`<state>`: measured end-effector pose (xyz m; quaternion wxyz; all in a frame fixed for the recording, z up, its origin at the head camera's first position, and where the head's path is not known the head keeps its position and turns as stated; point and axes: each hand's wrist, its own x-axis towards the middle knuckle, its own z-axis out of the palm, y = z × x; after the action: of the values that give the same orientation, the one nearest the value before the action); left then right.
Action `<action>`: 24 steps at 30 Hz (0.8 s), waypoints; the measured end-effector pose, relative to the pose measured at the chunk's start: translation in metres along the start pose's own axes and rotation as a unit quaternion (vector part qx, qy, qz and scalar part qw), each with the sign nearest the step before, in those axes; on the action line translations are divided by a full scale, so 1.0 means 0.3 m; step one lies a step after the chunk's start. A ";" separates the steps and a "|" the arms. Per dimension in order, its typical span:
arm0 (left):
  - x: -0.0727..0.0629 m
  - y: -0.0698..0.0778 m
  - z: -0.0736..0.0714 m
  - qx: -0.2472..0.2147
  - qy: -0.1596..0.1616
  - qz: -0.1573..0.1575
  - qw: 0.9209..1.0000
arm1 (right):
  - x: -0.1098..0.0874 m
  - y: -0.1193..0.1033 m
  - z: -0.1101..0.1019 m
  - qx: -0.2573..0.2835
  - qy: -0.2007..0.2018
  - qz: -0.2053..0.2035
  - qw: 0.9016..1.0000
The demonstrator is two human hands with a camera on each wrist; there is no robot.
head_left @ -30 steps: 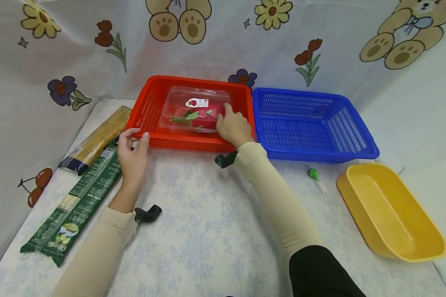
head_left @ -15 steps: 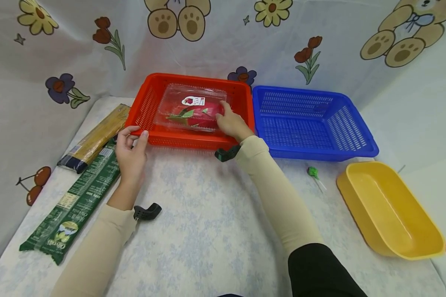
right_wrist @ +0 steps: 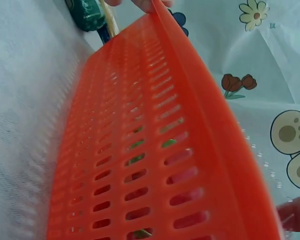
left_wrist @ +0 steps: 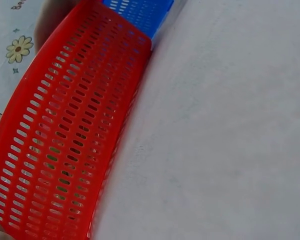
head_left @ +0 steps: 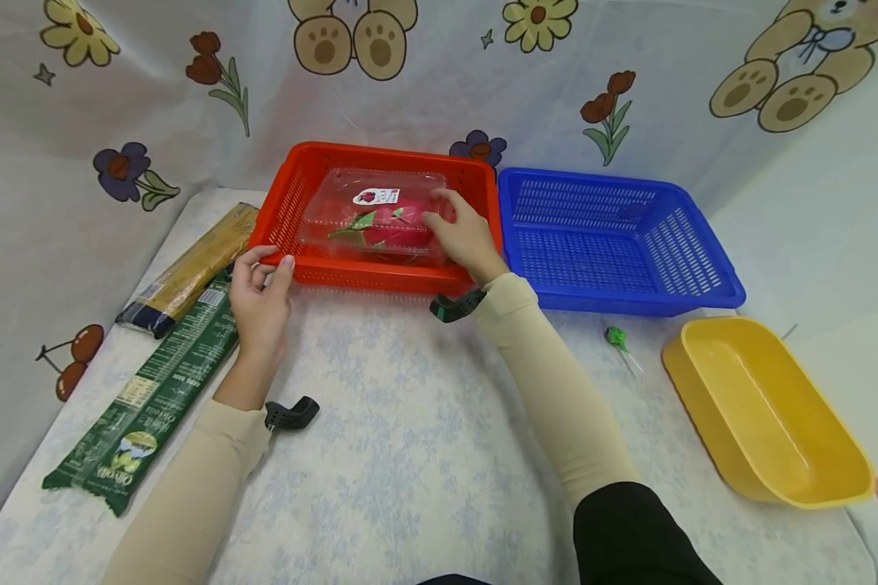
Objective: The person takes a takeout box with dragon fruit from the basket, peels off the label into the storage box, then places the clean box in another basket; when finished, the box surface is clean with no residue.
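Note:
A clear plastic clamshell box point(head_left: 329, 213) with a white label lies in the red basket point(head_left: 380, 278), with pink-and-green dragon fruit point(head_left: 398, 227) visible inside. My right hand point(head_left: 468, 236) pinches the box's right end between thumb and fingers; the box looks slightly raised off the basket floor. At the basket's near left corner, my left hand point(head_left: 259, 305) grips the rim between fingers and thumb. The basket's slotted wall point(left_wrist: 70, 125) fills much of the left wrist view. In the right wrist view, the same wall point(right_wrist: 140, 140) hides most of the box, and only fingertips show.
A blue basket point(head_left: 593, 305) stands against the red one's right side. Front right are a yellow tub point(head_left: 702, 431) and a green lollipop point(head_left: 616, 340). To the left lie a green noodle-type packet point(head_left: 168, 398) and a golden pasta packet point(head_left: 197, 264). A printed cloth hangs behind.
The clamshell box has shifted slightly left, and its near edge has risen a little. My right hand has drawn slightly right and changed its hold. The left hand stays on the basket rim.

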<state>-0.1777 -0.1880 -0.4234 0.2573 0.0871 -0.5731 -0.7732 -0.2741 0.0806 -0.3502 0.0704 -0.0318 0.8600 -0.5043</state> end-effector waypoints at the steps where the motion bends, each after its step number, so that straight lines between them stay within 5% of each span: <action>1: 0.000 0.000 0.001 0.001 -0.001 0.000 1.000 | -0.003 0.002 -0.001 0.004 0.008 -0.008 1.000; 13: -0.015 0.004 0.001 0.011 -0.002 -0.021 1.000 | -0.039 0.011 -0.004 0.072 0.083 -0.052 0.993; 19: -0.007 0.002 0.002 -0.003 -0.007 -0.005 1.000 | -0.077 -0.002 -0.013 0.148 0.090 -0.072 0.982; 24: -0.001 0.002 0.004 -0.007 -0.008 -0.001 1.000 | -0.109 -0.015 -0.031 0.145 0.130 -0.115 0.974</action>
<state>-0.1778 -0.1870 -0.4226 0.2524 0.0803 -0.5699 -0.7779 -0.2432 0.0905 -0.3391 -0.0965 -0.0537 0.7700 -0.6284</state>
